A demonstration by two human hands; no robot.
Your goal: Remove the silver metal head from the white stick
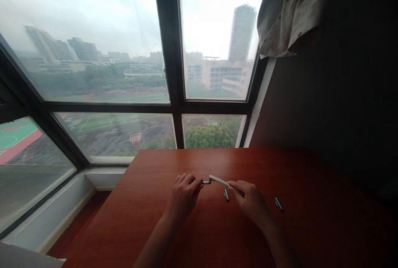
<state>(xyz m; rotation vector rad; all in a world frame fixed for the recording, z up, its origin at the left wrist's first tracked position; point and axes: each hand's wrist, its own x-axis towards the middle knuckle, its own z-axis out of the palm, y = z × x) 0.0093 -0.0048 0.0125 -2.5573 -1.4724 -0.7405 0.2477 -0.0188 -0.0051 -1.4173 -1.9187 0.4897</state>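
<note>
My left hand (185, 189) is closed, its thumb and fingers pinching a small shiny piece that looks like a razor head (206, 182). In my closed right hand (250, 197) is a slim white razor handle (219, 180), slanting up to the left. The handle's far end meets or nearly meets the shiny piece; whether they are joined I cannot tell. Below the handle, close to my right fingers, a green-and-dark razor cartridge (226, 194) lies on the table. Another such cartridge (278, 203) rests to the right of my right hand.
Both hands are above a reddish-brown wooden table (149, 201). Large dark-framed windows (176, 109) stand behind it. A grey cloth (286, 15) hangs at the upper right beside a dark wall (336, 93). A white ledge (65, 214) runs along the left.
</note>
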